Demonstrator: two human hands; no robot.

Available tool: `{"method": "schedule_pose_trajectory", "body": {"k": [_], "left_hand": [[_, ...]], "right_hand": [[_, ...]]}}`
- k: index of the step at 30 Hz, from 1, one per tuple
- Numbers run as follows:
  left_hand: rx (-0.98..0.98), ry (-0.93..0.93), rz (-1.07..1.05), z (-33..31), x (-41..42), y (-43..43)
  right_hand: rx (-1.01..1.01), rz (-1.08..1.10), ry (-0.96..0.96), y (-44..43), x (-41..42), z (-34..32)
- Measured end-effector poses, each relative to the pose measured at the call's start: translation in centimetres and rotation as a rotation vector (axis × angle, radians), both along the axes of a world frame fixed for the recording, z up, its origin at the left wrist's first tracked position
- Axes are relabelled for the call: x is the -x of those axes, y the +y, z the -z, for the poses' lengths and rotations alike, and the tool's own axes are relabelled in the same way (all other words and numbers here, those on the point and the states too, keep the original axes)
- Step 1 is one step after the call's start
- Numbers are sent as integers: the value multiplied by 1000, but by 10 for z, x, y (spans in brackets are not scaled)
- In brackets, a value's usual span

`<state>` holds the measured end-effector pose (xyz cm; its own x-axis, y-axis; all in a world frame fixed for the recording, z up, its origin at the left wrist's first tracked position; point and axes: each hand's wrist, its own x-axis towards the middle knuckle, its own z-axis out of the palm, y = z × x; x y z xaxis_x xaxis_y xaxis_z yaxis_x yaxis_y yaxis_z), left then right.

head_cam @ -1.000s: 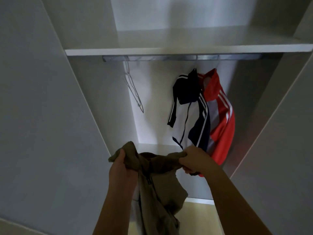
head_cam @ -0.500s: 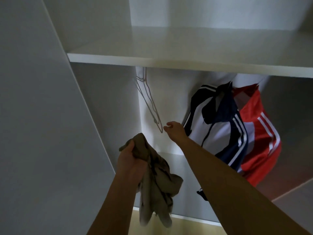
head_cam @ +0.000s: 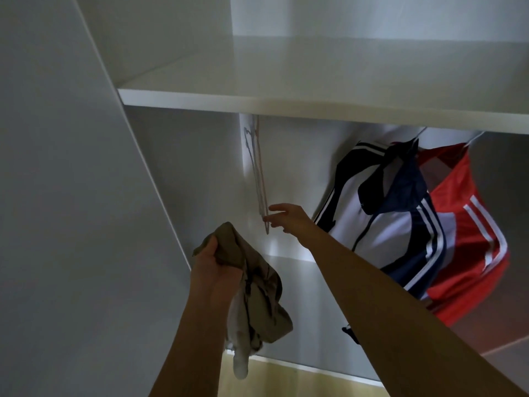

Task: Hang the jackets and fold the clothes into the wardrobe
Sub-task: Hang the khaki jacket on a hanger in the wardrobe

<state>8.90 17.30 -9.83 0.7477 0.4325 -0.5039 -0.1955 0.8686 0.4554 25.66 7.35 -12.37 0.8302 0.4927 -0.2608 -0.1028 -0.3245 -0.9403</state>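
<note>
Reaching to a wire hanger, with an olive jacket in the other hand.
The left hand (head_cam: 217, 270) grips a bunched olive jacket (head_cam: 257, 296) by its top, low in view toward 6 o'clock, and the rest dangles below the fist. The right hand (head_cam: 289, 219), fingers straight and loosely spread, has its fingertips at the lower end of a thin wire hanger (head_cam: 259, 179), which hangs under the white shelf (head_cam: 286, 104) at about 11 o'clock from that hand. At its 3 o'clock, inside the wardrobe (head_cam: 183, 167), hang a navy-and-white jacket (head_cam: 386, 213) and, beyond it, a red jacket (head_cam: 469, 224).
</note>
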Motion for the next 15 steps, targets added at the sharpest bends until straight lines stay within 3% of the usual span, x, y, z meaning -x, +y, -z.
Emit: {"method": "schedule_pose_trajectory", "body": {"k": [3,7,15], "left_hand": [[-5,46,-13,0,0,3],[46,35,-24,-1,2,3],[24,22,-8,-2,0,0]], "right_hand": [[10,-83,60,7,5,-1],[-50,-98,-2,5,8,3],[-175,290,-65,7,-14,-26]]}}
